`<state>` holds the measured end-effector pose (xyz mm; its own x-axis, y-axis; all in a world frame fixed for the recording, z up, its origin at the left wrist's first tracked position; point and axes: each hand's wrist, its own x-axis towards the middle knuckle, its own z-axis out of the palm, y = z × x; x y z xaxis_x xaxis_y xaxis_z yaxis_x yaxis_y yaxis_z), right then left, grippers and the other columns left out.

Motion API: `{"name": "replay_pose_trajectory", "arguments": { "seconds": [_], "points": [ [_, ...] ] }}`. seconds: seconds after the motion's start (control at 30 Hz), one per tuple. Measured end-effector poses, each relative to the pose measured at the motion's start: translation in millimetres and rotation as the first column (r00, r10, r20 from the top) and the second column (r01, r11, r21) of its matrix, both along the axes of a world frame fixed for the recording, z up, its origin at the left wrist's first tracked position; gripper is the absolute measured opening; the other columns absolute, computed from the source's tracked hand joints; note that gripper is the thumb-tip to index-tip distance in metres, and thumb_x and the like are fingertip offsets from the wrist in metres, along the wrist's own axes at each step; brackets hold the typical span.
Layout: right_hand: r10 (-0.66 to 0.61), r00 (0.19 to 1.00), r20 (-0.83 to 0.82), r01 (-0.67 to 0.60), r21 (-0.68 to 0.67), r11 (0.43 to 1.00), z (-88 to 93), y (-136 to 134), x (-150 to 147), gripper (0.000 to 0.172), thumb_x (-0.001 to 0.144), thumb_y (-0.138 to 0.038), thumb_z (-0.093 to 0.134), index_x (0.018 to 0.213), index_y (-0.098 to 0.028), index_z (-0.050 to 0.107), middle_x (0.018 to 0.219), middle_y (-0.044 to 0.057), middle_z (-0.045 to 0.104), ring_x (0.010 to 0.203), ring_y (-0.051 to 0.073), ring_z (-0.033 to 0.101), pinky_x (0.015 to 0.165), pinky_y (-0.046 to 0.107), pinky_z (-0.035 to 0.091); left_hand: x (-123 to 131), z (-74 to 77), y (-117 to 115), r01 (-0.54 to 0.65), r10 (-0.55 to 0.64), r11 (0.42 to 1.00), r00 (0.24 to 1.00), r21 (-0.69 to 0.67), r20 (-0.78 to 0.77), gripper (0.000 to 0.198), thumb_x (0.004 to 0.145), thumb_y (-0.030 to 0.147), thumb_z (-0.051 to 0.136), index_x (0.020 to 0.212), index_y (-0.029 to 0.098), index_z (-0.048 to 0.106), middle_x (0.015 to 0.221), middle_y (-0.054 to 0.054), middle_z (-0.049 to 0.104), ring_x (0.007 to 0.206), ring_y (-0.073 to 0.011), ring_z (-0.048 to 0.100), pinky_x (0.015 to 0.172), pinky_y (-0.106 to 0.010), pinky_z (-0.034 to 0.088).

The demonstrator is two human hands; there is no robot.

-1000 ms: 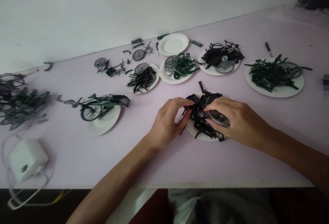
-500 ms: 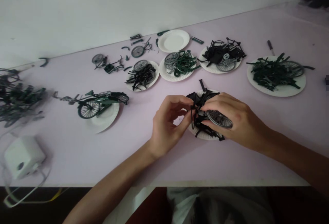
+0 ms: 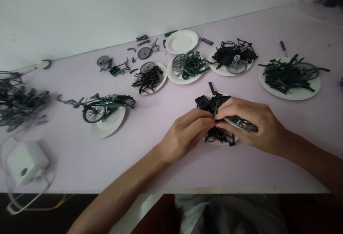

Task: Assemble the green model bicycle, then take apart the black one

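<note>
- risking, by the look of it, a snapped thin part from pressing too hard between fingertips
- possibly scattering loose black parts [image 3: 218,135] off the paper plate [image 3: 220,143] through a low brush of the hands
- pinching a small dark piece [image 3: 219,120], mostly hidden, in left hand [image 3: 184,130], fingers nearly together
- gripping a tilted spoked wheel [image 3: 243,123] over the plate in half-curled right hand [image 3: 265,130]

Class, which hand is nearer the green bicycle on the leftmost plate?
Left: the left hand is to the right of the bicycle; the right hand is farther right.
</note>
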<state>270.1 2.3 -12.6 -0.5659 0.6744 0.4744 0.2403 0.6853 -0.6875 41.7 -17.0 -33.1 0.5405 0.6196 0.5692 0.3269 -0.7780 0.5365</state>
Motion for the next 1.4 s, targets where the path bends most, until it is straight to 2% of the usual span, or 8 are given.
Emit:
{"name": "replay_pose_trajectory", "arguments": {
  "seconds": [0.2, 0.27, 0.37, 0.5, 0.7, 0.97, 1.17, 1.4],
  "points": [
    [-0.078, 0.997, 0.012, 0.077, 0.053, 0.996, 5.9, 3, 6, 0.016, 0.096, -0.014, 0.065, 0.104, -0.028, 0.067, 0.096, 0.002, 0.073, 0.088, 0.02, 0.072, 0.08, 0.035, 0.059, -4, 2.8, 5, -0.087, 0.087, 0.996, 0.996, 0.001, 0.01, 0.027, 0.098, 0.012, 0.066, 0.121, 0.019, 0.055, 0.109, -0.011, 0.071, 0.1, -0.0182, 0.071, 0.085, -0.032, 0.063],
    [-0.17, 0.985, 0.018, 0.166, 0.15, 0.975, 8.5, 4, 9, 0.02, 0.094, -0.012, 0.067, 0.105, -0.029, 0.067, 0.096, 0.002, 0.073, 0.088, 0.021, 0.071, 0.081, 0.036, 0.058, -8, 6.6, 8, -0.121, 0.126, 0.991, 0.987, 0.064, -0.097, 0.02, 0.099, 0.013, 0.064, 0.117, 0.018, 0.057, 0.111, -0.013, 0.071, 0.102, -0.0203, 0.07, 0.085, -0.034, 0.061],
    [-0.284, 0.959, 0.013, 0.269, 0.277, 0.922, 10.0, 7, 12, 0.024, 0.092, -0.01, 0.068, 0.107, -0.029, 0.067, 0.097, 0.004, 0.074, 0.09, 0.023, 0.071, 0.082, 0.039, 0.058, -15, 9.7, 13, -0.057, 0.11, 0.984, 0.939, 0.168, -0.327, 0.011, 0.101, 0.015, 0.06, 0.112, 0.017, 0.059, 0.112, -0.013, 0.071, 0.1, -0.0227, 0.068, 0.085, -0.037, 0.056],
    [-0.324, 0.945, 0.053, 0.288, 0.34, 0.895, 5.9, 11, 15, 0.025, 0.092, -0.009, 0.066, 0.109, -0.027, 0.066, 0.099, 0.006, 0.074, 0.09, 0.024, 0.071, 0.083, 0.04, 0.058, -17, 6.9, 15, 0.035, 0.081, 0.973, 0.874, 0.228, -0.479, 0.012, 0.103, 0.018, 0.058, 0.115, 0.017, 0.061, 0.119, -0.013, 0.072, 0.102, -0.0246, 0.066, 0.088, -0.04, 0.051],
    [-0.273, 0.95, 0.151, 0.202, 0.37, 0.907, 1.4, 9, 15, 0.022, 0.09, -0.013, 0.068, 0.11, -0.024, 0.067, 0.103, 0.007, 0.075, 0.093, 0.025, 0.072, 0.083, 0.039, 0.059, -14, 5.6, 13, 0.018, 0.107, 0.966, 0.881, 0.258, -0.461, 0.007, 0.102, 0.012, 0.057, 0.107, 0.015, 0.062, 0.117, -0.013, 0.072, 0.102, -0.024, 0.065, 0.089, -0.038, 0.048],
    [-0.259, 0.964, 0.056, 0.241, 0.224, 0.944, 2.2, 5, 5, 0.022, 0.091, -0.012, 0.065, 0.108, -0.026, 0.071, 0.099, 0.006, 0.076, 0.089, 0.024, 0.074, 0.082, 0.039, 0.059, -12, 1.7, 14, 0.005, 0.106, 0.971, 0.888, 0.241, -0.447, 0.011, 0.104, 0.015, 0.055, 0.107, 0.016, 0.064, 0.118, -0.011, 0.072, 0.1, -0.0239, 0.066, 0.083, -0.038, 0.047],
    [-0.291, 0.957, 0.018, 0.282, 0.197, 0.939, 3.3, 8, 5, 0.02, 0.094, -0.013, 0.062, 0.106, -0.027, 0.069, 0.096, 0.005, 0.075, 0.087, 0.023, 0.073, 0.081, 0.039, 0.058, -19, 7.5, 17, -0.054, 0.136, 0.967, 0.937, 0.251, -0.323, 0.009, 0.103, 0.015, 0.056, 0.11, 0.018, 0.061, 0.109, -0.011, 0.074, 0.092, -0.0218, 0.065, 0.077, -0.036, 0.047],
    [-0.318, 0.948, -0.025, 0.318, 0.153, 0.936, -1.9, 4, 7, 0.028, 0.093, -0.015, 0.065, 0.118, -0.028, 0.064, 0.099, 0.002, 0.077, 0.083, 0.019, 0.074, 0.075, 0.034, 0.06, -19, 11.2, 17, -0.141, 0.142, 0.99, 0.988, 0.027, -0.062, 0.01, 0.099, 0.015, 0.064, 0.109, 0.018, 0.064, 0.104, -0.009, 0.072, 0.096, -0.0191, 0.069, 0.083, -0.033, 0.056]
  ]
}}
